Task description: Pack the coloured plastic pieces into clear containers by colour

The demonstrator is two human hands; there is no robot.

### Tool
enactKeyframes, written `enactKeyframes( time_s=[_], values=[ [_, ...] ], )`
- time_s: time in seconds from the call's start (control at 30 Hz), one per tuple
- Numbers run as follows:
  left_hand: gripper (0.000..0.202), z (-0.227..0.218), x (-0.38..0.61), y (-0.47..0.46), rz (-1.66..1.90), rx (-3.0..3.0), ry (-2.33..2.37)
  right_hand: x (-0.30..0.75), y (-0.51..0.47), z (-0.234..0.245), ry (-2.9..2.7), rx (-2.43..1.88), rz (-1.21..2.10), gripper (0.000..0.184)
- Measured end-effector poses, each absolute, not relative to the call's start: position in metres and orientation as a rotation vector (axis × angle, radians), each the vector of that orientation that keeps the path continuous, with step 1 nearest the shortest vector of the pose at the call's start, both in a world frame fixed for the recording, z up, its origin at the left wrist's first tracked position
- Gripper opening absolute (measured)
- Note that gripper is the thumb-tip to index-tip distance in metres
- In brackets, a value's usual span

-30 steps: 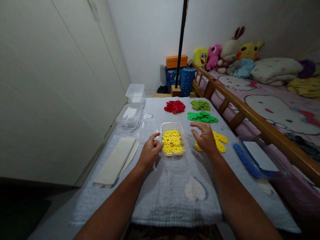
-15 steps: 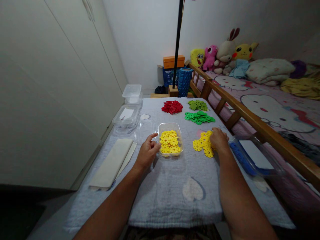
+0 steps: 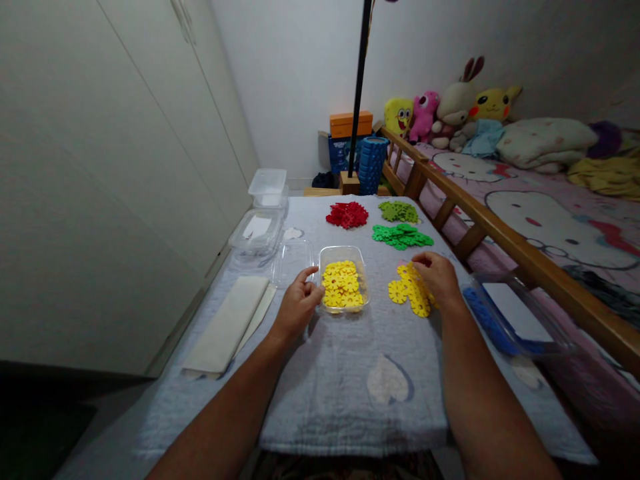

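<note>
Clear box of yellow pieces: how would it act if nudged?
The clear box looks low and wide, so it probably won't tip. Its thin, see-through walls suggest light plastic that may flex. Yellow pieces inside might shift.

The setting is a bedroom in a home. At the right of the frame, a bed point(image 3: 540, 207) is spread with pink bedding point(image 3: 480, 190) printed with large cartoon cat heads and bordered by a wooden rail point(image 3: 475, 214). Plush toys point(image 3: 425, 117) form a row at upper right, near a bunched, patterned quilt point(image 3: 547, 142). Tall, pale cupboard doors point(image 3: 125, 167) with slim handles occupy the left side. At upper centre, an orange box point(image 3: 343, 125) sits above a blue box point(image 3: 340, 157) before a plain wall point(image 3: 290, 87). At lower centre, a soft, heart-patterned cloth point(image 3: 345, 387) in blue-grey covers the work surface.
</note>
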State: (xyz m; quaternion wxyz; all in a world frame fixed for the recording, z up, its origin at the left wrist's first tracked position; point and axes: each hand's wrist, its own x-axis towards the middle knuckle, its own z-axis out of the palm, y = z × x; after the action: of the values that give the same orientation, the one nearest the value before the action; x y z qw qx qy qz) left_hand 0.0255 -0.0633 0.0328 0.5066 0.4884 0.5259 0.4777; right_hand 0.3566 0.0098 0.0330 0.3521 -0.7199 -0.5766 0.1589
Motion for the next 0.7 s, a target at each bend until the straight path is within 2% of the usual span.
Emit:
enactKeyframes(
  time_s=[0.37,0.7],
  values=[
    [0.062,0.030,0.025,-0.062,1.163,1.176,1.261,0.298,-0.002,0.050,-1.245,-1.267,0.768,0.028],
    [0.061,0.033,0.026,-0.063,1.162,1.185,1.266,0.246,-0.013,0.049,-1.639,-1.227,0.556,0.010]
  ],
)
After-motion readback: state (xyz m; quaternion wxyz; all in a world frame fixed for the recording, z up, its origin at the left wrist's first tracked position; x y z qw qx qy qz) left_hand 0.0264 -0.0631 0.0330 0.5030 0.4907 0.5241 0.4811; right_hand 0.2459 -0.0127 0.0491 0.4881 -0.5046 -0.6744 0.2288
